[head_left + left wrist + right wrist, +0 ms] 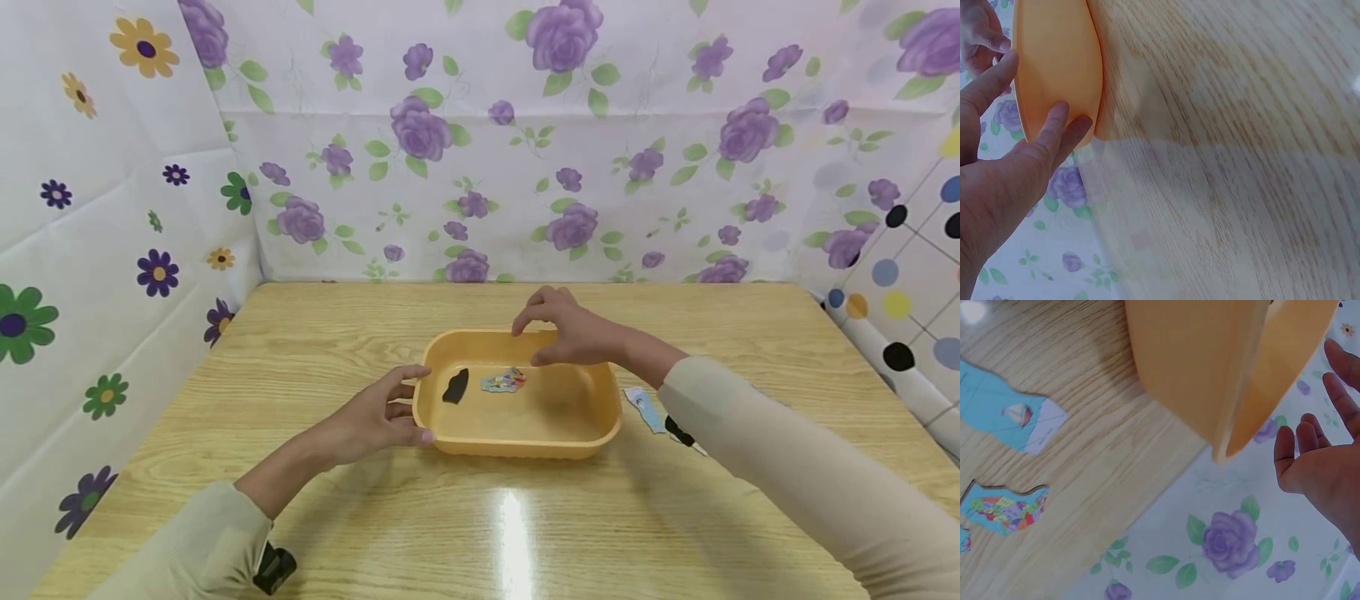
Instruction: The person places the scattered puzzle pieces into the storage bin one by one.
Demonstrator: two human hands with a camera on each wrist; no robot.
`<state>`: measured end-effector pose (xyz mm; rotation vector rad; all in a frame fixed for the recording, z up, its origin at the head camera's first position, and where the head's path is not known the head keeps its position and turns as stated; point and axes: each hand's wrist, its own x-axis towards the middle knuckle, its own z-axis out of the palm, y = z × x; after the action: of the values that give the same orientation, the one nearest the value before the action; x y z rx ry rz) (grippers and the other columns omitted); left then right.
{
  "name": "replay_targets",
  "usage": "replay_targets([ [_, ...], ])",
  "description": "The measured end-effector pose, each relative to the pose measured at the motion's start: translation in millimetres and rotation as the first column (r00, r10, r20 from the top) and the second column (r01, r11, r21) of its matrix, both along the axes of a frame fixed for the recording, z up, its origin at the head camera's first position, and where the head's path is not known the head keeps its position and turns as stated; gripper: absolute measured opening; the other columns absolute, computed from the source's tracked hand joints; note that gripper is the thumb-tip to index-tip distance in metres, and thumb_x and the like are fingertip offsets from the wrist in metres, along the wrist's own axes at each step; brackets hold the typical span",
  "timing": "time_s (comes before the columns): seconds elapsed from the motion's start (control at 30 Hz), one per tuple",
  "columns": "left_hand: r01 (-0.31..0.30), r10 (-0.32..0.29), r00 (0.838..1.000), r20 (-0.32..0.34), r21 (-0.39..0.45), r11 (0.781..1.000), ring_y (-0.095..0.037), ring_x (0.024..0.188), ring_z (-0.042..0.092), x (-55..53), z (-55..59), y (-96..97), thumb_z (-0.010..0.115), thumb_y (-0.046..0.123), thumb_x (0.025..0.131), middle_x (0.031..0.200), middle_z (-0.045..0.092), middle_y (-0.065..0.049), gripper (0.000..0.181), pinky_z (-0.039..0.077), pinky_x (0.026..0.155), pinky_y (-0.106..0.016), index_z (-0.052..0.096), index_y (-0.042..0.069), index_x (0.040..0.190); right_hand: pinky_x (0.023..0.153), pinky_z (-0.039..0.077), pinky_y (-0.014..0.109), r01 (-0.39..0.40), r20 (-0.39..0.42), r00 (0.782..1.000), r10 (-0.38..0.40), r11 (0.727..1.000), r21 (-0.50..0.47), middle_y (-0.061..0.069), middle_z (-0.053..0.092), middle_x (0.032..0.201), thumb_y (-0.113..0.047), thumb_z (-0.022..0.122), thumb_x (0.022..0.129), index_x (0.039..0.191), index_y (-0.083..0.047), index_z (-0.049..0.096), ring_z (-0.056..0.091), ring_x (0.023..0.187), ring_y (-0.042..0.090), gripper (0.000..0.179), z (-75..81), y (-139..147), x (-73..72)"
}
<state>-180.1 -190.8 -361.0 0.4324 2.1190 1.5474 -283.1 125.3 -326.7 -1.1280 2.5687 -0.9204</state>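
A yellow-orange plastic tub (pixel 517 446) stands on the wooden table. Inside it lie a flat black piece (pixel 456 387) and a small multicoloured puzzle piece (pixel 504 380). My left hand (pixel 378 414) touches the tub's left end, its fingers spread against the outer wall and rim; the left wrist view shows these fingers (pixel 1054 128) nearly straight. Over the far rim, toward the right, my right hand (pixel 573 329) hovers with bent, parted fingers. Nothing shows between them, and in the right wrist view that hand (pixel 1325 456) appears apart from the tub.
Right of the tub lie a light blue piece (pixel 645 409) and a black piece (pixel 678 431), partly under the right sleeve. The right wrist view shows a sailboat piece (pixel 1010 409) and a map-coloured piece (pixel 1007 511). Flowered cloth (pixel 480 167) hangs behind the table.
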Motion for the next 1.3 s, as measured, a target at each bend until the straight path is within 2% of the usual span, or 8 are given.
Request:
replay_targets([
  [0.27,0.001,-0.001,1.0,-0.002,-0.009,1.0,-0.04,0.123,0.05,0.4,1.2,0.6,0.078,0.016,0.083,0.141,0.036,-0.027,0.091,0.052,0.091,-0.035,0.017,0.008,0.152,0.091,0.037,0.055,0.06,0.024,0.998,-0.059,0.998,-0.022,0.014,0.041,0.123,-0.004,0.076,0.081,0.115,-0.009,0.066,0.029,0.119,0.033,0.035,-4.7,28.6,-3.9],
  [0.5,-0.009,0.009,1.0,0.0,-0.015,1.0,-0.039,0.123,0.051,0.8,0.6,0.9,0.078,0.016,0.082,0.141,0.036,-0.027,0.092,0.052,0.09,-0.035,0.018,0.008,0.151,0.084,0.039,0.051,0.091,0.029,0.995,-0.09,0.996,-0.002,0.015,0.041,0.126,-0.008,0.074,0.084,0.118,-0.009,0.064,0.03,0.117,0.034,0.035,-8.3,49.9,-2.4],
  [0.7,-0.008,0.008,1.0,-0.001,-0.016,1.0,-0.039,0.123,0.051,0.6,0.4,0.8,0.078,0.017,0.082,0.141,0.036,-0.027,0.092,0.052,0.091,-0.035,0.018,0.008,0.151,0.084,0.039,0.051,0.143,0.038,0.989,-0.143,0.99,0.003,0.014,0.041,0.129,-0.006,0.075,0.084,0.12,-0.009,0.062,0.033,0.115,0.033,0.039,-9.0,69.1,-2.7],
  [0.9,-0.009,0.009,1.0,-0.002,-0.019,1.0,-0.039,0.123,0.051,0.3,0.6,1.1,0.078,0.016,0.082,0.141,0.036,-0.027,0.092,0.052,0.091,-0.035,0.018,0.008,0.151,0.083,0.04,0.049,0.184,0.053,0.982,-0.183,0.983,-0.003,0.014,0.04,0.131,-0.01,0.074,0.085,0.121,-0.014,0.062,0.035,0.112,0.033,0.037,-9.0,90.1,-1.0],
  [1.3,-0.014,0.014,1.0,0.003,-0.021,1.0,-0.039,0.123,0.05,1.2,2.0,2.2,0.079,0.017,0.082,0.141,0.036,-0.026,0.092,0.052,0.09,-0.035,0.018,0.008,0.151,0.082,0.039,0.046,0.21,0.067,0.975,-0.21,0.978,-0.001,0.014,0.038,0.132,-0.016,0.073,0.087,0.121,-0.016,0.061,0.034,0.11,0.032,0.036,-5.6,118.7,5.8],
])
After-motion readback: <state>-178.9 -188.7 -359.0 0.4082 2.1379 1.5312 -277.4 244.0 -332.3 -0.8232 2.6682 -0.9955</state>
